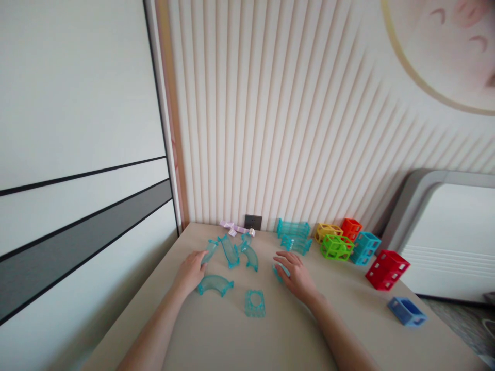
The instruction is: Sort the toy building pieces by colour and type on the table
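Observation:
My left hand is at the left of the table, its fingers closed on the near end of a translucent teal track piece. Just below it lies a curved teal track piece. My right hand rests over another teal piece, fingers stretched and spread; the hand hides most of that piece. Between the hands are a straight teal track piece and a curved one. Nearer to me lies a flat, square teal piece with a round hole.
Pale purple pieces lie near the wall socket. Teal channels stand farther right. Yellow, green, orange, light blue, red and blue block frames line the table's right side.

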